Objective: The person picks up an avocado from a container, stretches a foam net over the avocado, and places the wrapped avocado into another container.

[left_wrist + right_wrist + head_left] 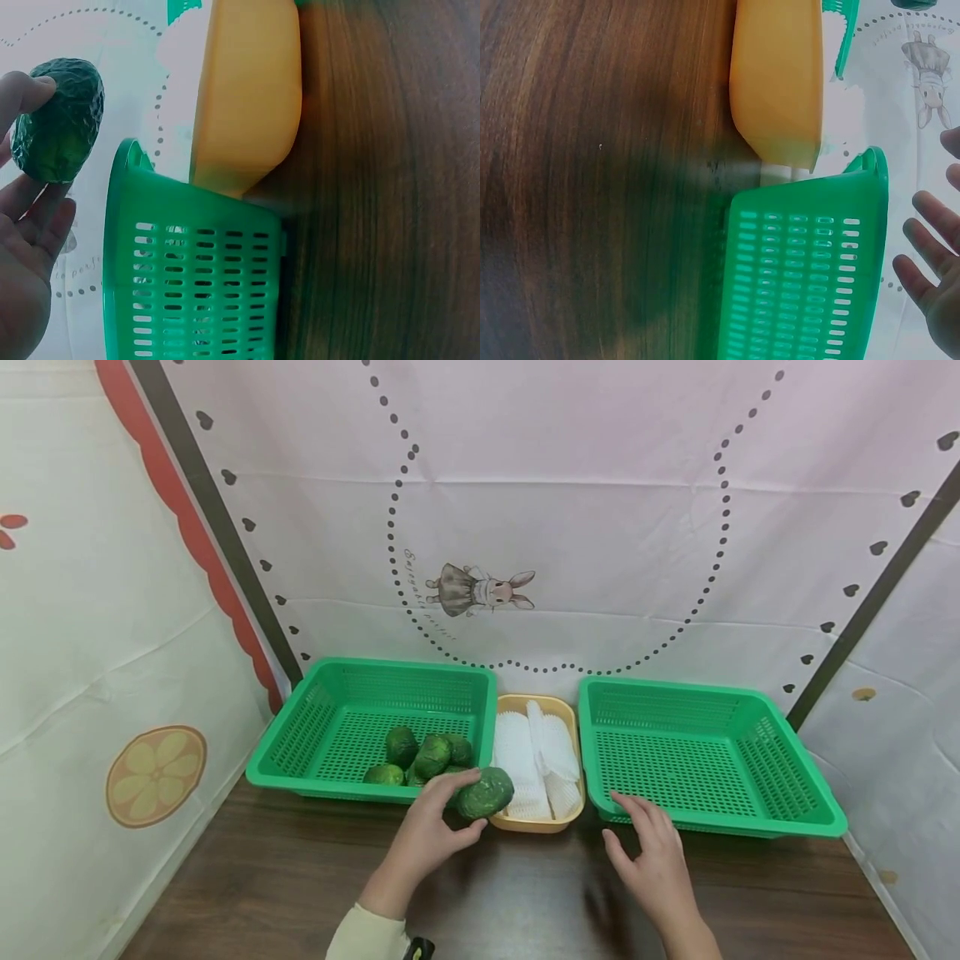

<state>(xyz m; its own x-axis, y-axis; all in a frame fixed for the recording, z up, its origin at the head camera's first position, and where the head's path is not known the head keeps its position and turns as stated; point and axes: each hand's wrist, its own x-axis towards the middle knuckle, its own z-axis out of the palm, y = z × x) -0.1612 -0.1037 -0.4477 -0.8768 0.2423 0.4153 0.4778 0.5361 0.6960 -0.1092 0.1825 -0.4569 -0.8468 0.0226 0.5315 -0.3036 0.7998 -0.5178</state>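
In the head view my left hand (429,842) grips a dark green oval fruit (487,792) between thumb and fingers, in the air by the front of the left basket and the yellow box. Seen closer in the left wrist view, the fruit (66,120) has shiny, wrinkled skin, avocado-like. Several similar green fruits (432,755) lie in the front right part of the left green basket (300,783). My right hand (658,870) holds nothing, fingers spread and slightly bent, near the front left corner of the right green basket (787,824). No fruit shows in that basket.
Between the baskets stands a yellow box (534,827) filled with white foam net sleeves (517,760). All three stand in a row on the dark wooden table (525,902). Behind them hangs a printed white cloth (615,543), with more cloth along both sides.
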